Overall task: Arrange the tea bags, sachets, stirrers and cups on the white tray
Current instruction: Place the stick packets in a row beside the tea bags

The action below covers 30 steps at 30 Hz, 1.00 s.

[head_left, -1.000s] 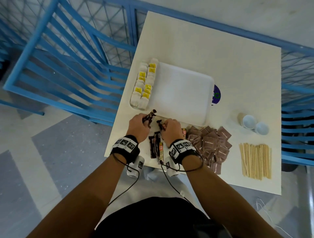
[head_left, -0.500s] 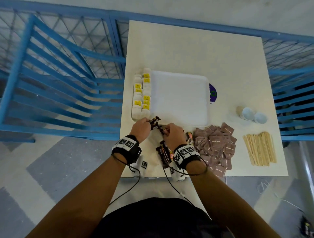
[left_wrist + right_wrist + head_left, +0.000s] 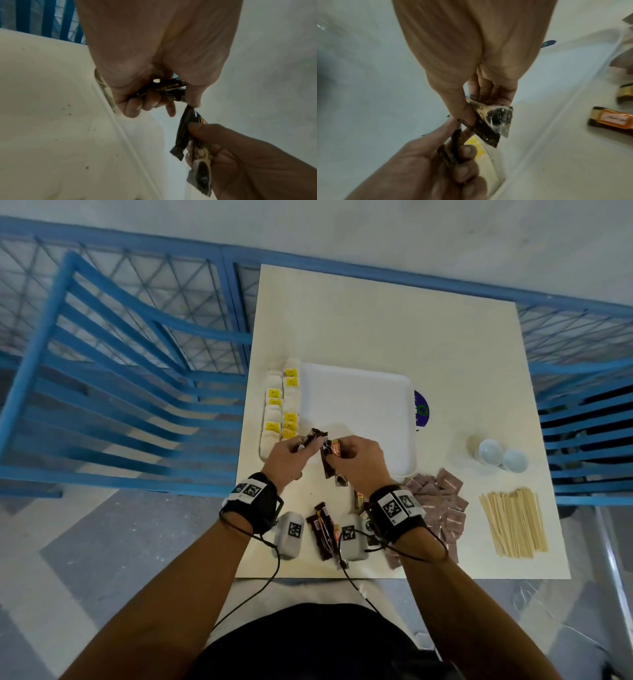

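Observation:
My left hand (image 3: 291,455) grips a small bundle of dark coffee stick sachets (image 3: 313,437) over the near left corner of the white tray (image 3: 359,405). My right hand (image 3: 356,460) pinches two more sachets (image 3: 329,460), one dark and one cream with a clear end (image 3: 498,120). The hands nearly touch, and the left fingers (image 3: 135,108) curl under their sachets (image 3: 161,88). Tea bags with yellow tags (image 3: 281,409) lie in two rows along the tray's left edge. Loose stick sachets (image 3: 322,532) lie on the table below my hands.
A heap of brown square sachets (image 3: 442,508) lies right of my right wrist. Wooden stirrers (image 3: 513,522) and small white cups (image 3: 496,455) sit at the right. A purple disc (image 3: 421,409) peeks from under the tray's right edge. Blue railing (image 3: 120,371) flanks the table.
Both hands have lifted away from the sachet pile and moved up over the tray's near left corner, each holding sachets. The camera view has shifted to centre the table.

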Each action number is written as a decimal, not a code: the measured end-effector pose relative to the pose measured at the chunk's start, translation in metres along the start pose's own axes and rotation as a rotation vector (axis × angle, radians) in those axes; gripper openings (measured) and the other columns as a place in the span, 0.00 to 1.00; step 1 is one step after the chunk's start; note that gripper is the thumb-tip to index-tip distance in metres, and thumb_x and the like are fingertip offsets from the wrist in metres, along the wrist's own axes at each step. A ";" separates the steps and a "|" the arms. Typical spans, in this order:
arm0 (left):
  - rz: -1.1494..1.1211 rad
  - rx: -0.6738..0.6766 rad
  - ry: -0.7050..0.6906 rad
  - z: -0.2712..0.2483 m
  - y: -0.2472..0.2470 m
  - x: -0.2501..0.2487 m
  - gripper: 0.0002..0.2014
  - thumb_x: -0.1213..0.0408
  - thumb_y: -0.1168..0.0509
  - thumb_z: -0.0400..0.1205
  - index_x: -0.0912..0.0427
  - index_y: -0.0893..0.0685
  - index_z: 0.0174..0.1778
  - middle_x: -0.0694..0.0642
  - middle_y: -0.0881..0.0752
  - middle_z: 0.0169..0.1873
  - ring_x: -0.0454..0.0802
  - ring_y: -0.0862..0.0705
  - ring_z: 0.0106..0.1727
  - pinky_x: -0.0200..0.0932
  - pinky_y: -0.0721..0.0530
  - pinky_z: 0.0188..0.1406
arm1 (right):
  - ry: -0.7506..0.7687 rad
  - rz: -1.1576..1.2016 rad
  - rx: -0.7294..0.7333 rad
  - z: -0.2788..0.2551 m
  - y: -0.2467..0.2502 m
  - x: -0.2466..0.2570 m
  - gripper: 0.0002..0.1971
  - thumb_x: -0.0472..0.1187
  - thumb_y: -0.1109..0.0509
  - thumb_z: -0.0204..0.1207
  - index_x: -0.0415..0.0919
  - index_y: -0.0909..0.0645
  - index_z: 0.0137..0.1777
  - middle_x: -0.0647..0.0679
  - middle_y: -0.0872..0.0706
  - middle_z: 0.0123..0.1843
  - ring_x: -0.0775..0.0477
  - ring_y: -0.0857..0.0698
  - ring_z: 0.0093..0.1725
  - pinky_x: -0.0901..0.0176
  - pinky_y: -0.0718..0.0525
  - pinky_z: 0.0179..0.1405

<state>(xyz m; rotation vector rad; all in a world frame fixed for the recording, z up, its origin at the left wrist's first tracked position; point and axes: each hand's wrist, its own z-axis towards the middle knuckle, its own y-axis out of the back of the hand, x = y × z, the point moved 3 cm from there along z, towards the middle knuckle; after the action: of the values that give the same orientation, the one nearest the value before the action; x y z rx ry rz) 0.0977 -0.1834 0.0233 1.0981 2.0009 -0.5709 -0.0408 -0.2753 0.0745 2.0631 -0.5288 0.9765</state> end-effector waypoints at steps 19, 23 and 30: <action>-0.211 -0.135 0.057 0.025 -0.027 -0.040 0.17 0.51 0.32 0.85 0.55 0.23 0.34 0.49 0.34 0.23 0.45 0.40 0.19 0.37 0.44 0.19 | 0.421 -0.404 0.231 0.062 0.011 0.017 0.09 0.34 0.32 0.83 0.34 0.15 0.60 0.38 0.11 0.53 0.38 0.14 0.52 0.64 0.27 0.50; -0.108 -0.160 -0.064 0.028 -0.028 -0.044 0.18 0.52 0.22 0.79 0.59 0.23 0.40 0.59 0.31 0.28 0.49 0.35 0.22 0.40 0.38 0.20 | 0.445 -0.389 0.243 0.072 0.011 0.019 0.07 0.33 0.33 0.84 0.32 0.15 0.57 0.38 0.12 0.52 0.41 0.14 0.49 0.61 0.22 0.47; -0.111 -0.289 -0.104 0.036 -0.020 -0.048 0.16 0.61 0.23 0.80 0.57 0.21 0.30 0.42 0.24 0.18 0.42 0.28 0.21 0.41 0.28 0.32 | 0.496 -0.352 0.262 0.082 0.017 0.016 0.08 0.39 0.32 0.85 0.37 0.15 0.57 0.48 0.19 0.44 0.53 0.22 0.38 0.74 0.27 0.40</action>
<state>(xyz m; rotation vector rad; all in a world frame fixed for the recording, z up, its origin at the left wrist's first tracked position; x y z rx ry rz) 0.1112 -0.2430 0.0400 0.7720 1.9876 -0.3710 -0.0041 -0.3514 0.0615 1.9395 0.2246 1.3286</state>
